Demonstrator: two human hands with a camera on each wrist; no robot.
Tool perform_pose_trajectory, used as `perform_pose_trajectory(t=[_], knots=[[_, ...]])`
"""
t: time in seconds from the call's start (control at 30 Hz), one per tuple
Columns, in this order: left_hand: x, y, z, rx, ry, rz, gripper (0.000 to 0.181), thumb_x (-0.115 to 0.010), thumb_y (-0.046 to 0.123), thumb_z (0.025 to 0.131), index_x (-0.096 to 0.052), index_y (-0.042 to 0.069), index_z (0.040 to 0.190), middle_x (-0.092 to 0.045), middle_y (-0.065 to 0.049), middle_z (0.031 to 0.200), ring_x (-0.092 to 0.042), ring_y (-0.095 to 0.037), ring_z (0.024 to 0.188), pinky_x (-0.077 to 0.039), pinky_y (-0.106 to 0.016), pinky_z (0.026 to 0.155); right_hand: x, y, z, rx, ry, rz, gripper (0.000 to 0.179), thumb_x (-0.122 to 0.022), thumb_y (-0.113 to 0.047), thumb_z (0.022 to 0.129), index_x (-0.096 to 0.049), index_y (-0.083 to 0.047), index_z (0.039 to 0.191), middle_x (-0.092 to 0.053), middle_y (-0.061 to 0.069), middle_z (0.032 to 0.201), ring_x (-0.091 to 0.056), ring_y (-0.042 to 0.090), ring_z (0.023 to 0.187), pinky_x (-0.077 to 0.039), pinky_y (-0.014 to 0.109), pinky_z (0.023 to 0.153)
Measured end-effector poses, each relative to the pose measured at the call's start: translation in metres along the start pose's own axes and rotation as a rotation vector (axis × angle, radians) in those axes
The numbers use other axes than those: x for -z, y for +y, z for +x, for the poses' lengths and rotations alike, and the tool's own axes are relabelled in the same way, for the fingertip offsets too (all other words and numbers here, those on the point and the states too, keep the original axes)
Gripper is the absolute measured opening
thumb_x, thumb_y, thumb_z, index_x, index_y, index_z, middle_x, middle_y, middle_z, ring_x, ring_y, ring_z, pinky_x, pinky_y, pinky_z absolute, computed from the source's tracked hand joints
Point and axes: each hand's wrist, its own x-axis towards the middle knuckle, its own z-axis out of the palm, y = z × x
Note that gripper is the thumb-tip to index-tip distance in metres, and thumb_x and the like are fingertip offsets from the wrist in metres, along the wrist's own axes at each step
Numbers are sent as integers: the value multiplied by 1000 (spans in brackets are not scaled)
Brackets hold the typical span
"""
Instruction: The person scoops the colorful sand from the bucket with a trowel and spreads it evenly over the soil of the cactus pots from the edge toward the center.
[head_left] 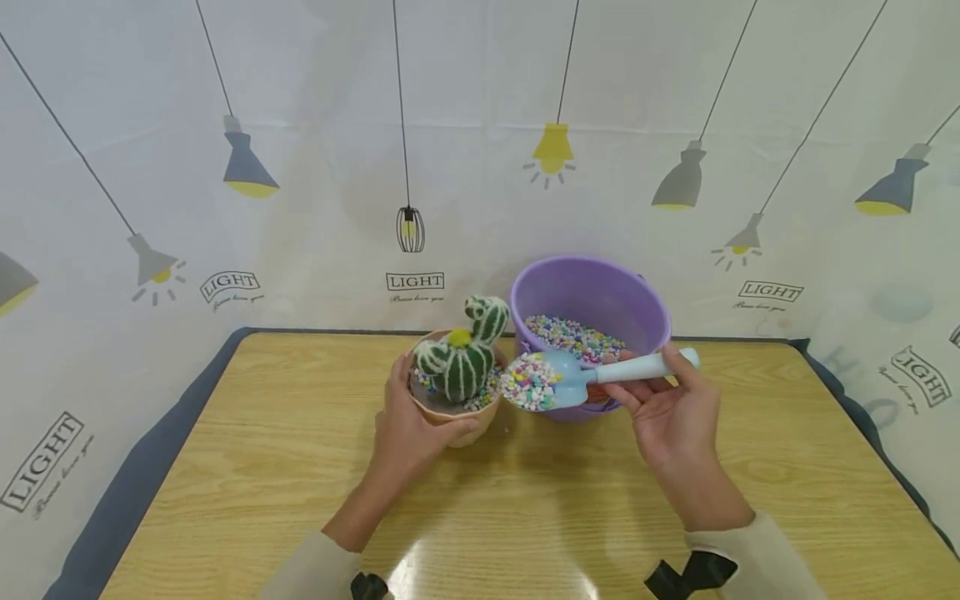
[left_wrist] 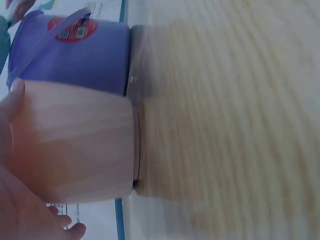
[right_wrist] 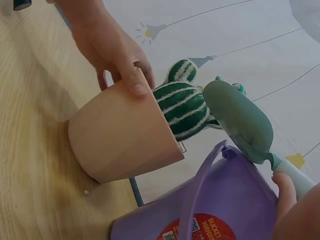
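A plush-looking green cactus with white stripes and a yellow top (head_left: 459, 379) stands in a peach flowerpot (right_wrist: 120, 135). Small coloured pebbles lie around its base. My left hand (head_left: 408, 429) grips the pot at its rim, thumb on the near side and fingers round the far left. My right hand (head_left: 678, 421) holds a light blue toy shovel (head_left: 573, 387) by the handle. The shovel's blade carries a heap of coloured pebbles (head_left: 529, 380) and hangs between pot and bucket, its tip close to the pot's right rim.
Directly right of the pot stands a purple bucket (head_left: 585, 287), with more pebbles (head_left: 562, 333) inside. Its handle and red label show in both wrist views. A tiny pebble (right_wrist: 86, 192) lies on the wooden table (head_left: 285, 433). Behind runs a white cloth (head_left: 315, 167) with printed lamps.
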Motion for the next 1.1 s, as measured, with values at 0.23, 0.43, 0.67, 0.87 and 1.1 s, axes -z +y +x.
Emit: perform_pose_trajectory(t=[0.23,0.43,0.67,0.87,1.1], knots=[[12,-7,11,-53,-156,-142,136,-91,43,63,6,21,156,-10,-12,162,-17,-31,147,-17,-51,118,2,11,-4,33,-16,-2,24,-50,-18,101,-39,-7,119,-71,20,83,-72,34,78,-59,48,73],[8,-9,12,-76,-161,-198,132,-91,37,64,2,18,157,-12,-12,162,-19,-30,147,-16,-50,119,1,18,-4,49,-40,-34,15,-48,-16,101,-51,-3,108,-73,18,82,-73,34,80,-59,48,73],[-1,-6,8,-66,-53,-182,133,-93,37,61,-3,16,157,-21,-10,160,-26,-28,144,-21,-47,118,-2,25,-4,113,-84,-66,24,-47,-16,102,-60,1,90,-72,20,80,-73,35,77,-59,48,72],[-6,2,0,33,23,-99,136,-91,47,58,-2,21,157,-19,-11,160,-31,-38,140,-28,-56,113,-2,32,-4,161,-99,-101,20,-48,-17,102,-58,-1,94,-73,20,81,-73,34,77,-58,49,71],[-10,9,-6,79,62,-44,135,-89,53,59,-1,24,157,-21,-9,159,-35,-45,134,-33,-63,107,-7,40,-6,210,-71,-125,14,-53,-14,100,-54,-1,99,-73,20,81,-72,35,78,-58,50,68]])
